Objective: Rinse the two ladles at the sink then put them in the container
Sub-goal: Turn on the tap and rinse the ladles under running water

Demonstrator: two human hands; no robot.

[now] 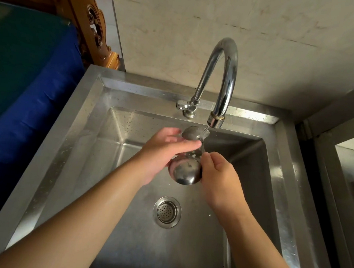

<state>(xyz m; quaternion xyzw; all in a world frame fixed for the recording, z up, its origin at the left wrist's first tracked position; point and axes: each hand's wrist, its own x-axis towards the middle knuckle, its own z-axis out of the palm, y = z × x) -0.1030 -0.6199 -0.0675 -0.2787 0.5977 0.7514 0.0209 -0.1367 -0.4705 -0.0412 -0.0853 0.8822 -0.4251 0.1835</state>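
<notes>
Both forearms reach over the steel sink point(86, 111). Left hand point(160, 151) and right hand point(219, 178) grip two shiny metal ladles: the near ladle point(185, 170) bowl-down, the far ladle point(194, 133) catching water under the faucet point(223, 78).

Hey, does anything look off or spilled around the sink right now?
Nothing stands out. Both hands hold the two ladles over the sink, a thin stream from the faucet lands in the upper bowl, and the drain strainer sits in place.
</notes>
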